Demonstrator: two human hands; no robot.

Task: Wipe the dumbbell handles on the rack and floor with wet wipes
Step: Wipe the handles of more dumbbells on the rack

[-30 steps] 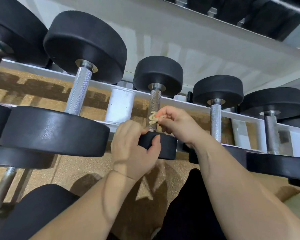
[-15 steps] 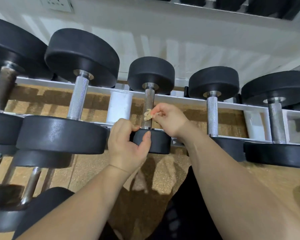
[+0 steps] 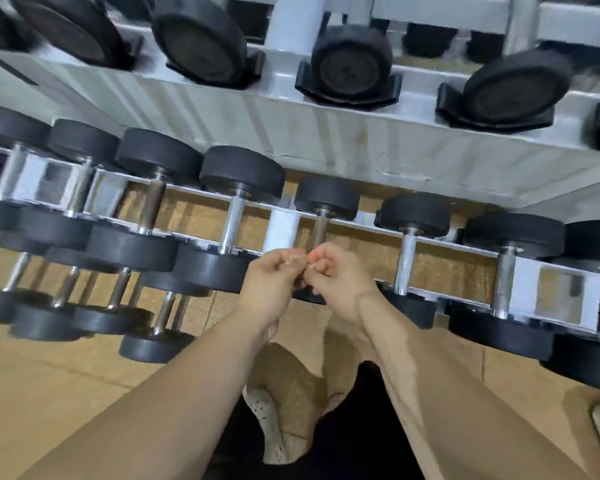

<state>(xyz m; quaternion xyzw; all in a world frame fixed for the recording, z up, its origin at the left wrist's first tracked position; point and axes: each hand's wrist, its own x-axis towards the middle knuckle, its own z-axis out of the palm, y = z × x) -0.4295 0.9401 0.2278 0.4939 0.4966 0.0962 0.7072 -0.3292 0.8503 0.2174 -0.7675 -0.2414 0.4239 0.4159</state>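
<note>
Item: wet wipe [image 3: 302, 262], 1 small pale scrap, blurred, at the meeting fingertips of both hands.
Left hand [image 3: 271, 282]: fingers curled, tips pinching the scrap.
Right hand [image 3: 336, 282]: fingers curled, thumb and forefinger pinching the same scrap.
Location: just in front of the smallest dumbbell [image 3: 327, 198], whose near head the hands hide; its handle [image 3: 321, 226] shows bare above the knuckles, apart from the wipe.
Rack [image 3: 326, 133]: white, the small dumbbell on its middle tier beside a white post [image 3: 282, 230], larger black dumbbells to either side and on the tier above.
Below: tan floor [image 3: 49, 393], 1 pale shoe [image 3: 264, 410].
</note>
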